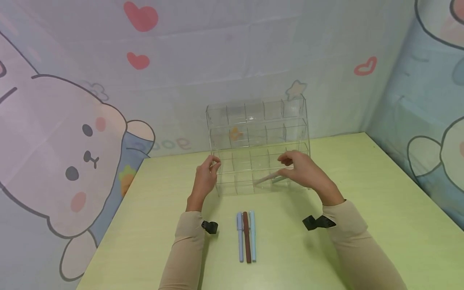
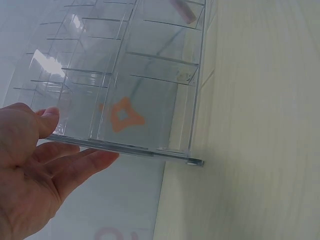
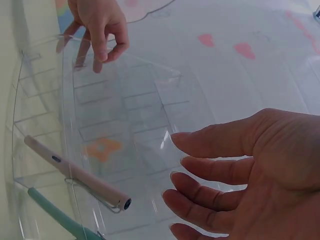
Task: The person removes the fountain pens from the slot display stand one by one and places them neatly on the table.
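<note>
A clear acrylic rack point(image 1: 258, 147) with several tiers of compartments stands at the back of the table. My left hand point(image 1: 206, 177) holds its left side panel, thumb on the inner face and fingers outside, as the left wrist view shows. A pale pink pen point(image 3: 77, 172) with a metal clip leans in a bottom-tier compartment. Beside it a green pen point(image 3: 55, 210) leans in the neighbouring compartment, partly cut off by the frame. My right hand point(image 3: 260, 170) hovers by these pens, fingers loosely bent and apart, with nothing held between them.
Nearer to me, a lavender pen point(image 1: 240, 237), a dark brown pen point(image 1: 247, 237) and a light blue pen point(image 1: 253, 237) lie side by side on the pale yellow-green table point(image 1: 145, 241). A printed cloth point(image 1: 174, 80) hangs right behind the rack.
</note>
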The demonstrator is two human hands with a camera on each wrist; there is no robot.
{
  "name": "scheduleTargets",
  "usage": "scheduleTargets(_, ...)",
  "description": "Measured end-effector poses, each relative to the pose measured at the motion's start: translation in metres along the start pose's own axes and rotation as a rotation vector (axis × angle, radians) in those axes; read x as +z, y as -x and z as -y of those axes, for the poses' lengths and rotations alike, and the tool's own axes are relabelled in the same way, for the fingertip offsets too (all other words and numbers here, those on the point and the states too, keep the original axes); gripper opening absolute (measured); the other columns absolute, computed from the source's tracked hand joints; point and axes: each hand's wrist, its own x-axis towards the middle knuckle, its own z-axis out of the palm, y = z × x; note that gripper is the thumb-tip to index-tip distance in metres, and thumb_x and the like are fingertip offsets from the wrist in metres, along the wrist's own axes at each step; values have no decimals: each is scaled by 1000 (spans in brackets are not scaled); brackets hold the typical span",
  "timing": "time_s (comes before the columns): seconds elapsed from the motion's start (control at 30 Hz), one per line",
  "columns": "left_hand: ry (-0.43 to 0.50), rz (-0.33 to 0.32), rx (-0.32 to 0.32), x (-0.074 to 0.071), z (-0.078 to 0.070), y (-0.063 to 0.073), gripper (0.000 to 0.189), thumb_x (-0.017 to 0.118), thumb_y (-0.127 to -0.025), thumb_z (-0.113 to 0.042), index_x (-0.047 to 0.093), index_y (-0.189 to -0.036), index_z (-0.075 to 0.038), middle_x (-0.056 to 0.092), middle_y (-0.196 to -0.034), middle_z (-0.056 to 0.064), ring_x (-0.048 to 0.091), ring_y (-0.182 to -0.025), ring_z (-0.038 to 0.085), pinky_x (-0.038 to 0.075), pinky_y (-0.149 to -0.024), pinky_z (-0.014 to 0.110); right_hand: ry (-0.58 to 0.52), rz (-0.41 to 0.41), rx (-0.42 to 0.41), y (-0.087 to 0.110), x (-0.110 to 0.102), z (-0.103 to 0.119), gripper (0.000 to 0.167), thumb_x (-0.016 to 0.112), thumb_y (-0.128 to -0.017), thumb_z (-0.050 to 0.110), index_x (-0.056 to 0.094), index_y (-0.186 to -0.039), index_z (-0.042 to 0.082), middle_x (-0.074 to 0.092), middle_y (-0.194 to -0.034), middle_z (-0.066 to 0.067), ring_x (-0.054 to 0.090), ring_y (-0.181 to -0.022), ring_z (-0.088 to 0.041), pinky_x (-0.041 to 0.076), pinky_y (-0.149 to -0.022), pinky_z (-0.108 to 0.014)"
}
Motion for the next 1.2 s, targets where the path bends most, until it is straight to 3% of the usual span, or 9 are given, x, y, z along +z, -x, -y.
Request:
scheduleTargets(0.1, -5, -4, 5, 0, 1, 0, 10, 54, -106, -18, 60, -111, -13, 46, -67, 4, 45, -43, 16, 49, -77, 45, 13, -11, 26, 0, -6, -5, 38, 64, -96, 6, 56, -128, -11, 59, -124, -26, 55, -117, -43, 44, -97, -53)
scheduleTargets(0.33, -9, -2, 17, 0, 2, 0, 12, 54, -105, -17, 61, -112, -9, 45, -65, 3, 26, -44, 8, 46, -64, 40, 40, -29, 91, -3, -9, -23, 39, 61, -96, 3, 53, -130, -14, 56, -126, -32, 52, -118, -46, 44, -97, -54)
scheduleTargets(0.57, -10, 4, 5, 0, 0, 2, 10, 54, -106, -18, 61, -111, -12, 44, -67, 3, 29, -44, 11, 33, -47, 30, 44, -23, 134, -9, -2, -37, 40, 65, -95, 5, 54, -128, -15, 57, -124, -32, 54, -116, -45, 45, -96, -53)
scheduleTargets(0.93, -8, -5, 12, -1, 0, 2, 10, 54, -105, -17, 61, -110, -11, 47, -68, 4, 30, -46, 9, 42, -59, 35, 73, 15, 144, -16, 4, -49, 40, 66, -92, 5, 55, -124, -16, 61, -115, -30, 58, -107, -42, 48, -89, -51)
scheduleTargets(1.1, -10, -8, 20, -1, 1, 1, 12, 54, -105, -17, 61, -111, -10, 46, -69, 3, 28, -48, 11, 39, -55, 36, 53, 34, 153, -18, 8, -52, 40, 67, -88, 1, 54, -123, -17, 62, -113, -30, 60, -103, -41, 50, -86, -50)
scheduleTargets(1.2, -12, -11, 11, -1, 0, 1, 12, 54, -106, -18, 61, -111, -10, 45, -71, 3, 32, -50, 11, 40, -59, 37, 68, 39, 152, -20, 10, -53, 39, 67, -88, -1, 55, -122, -17, 63, -111, -29, 62, -100, -40, 51, -84, -49)
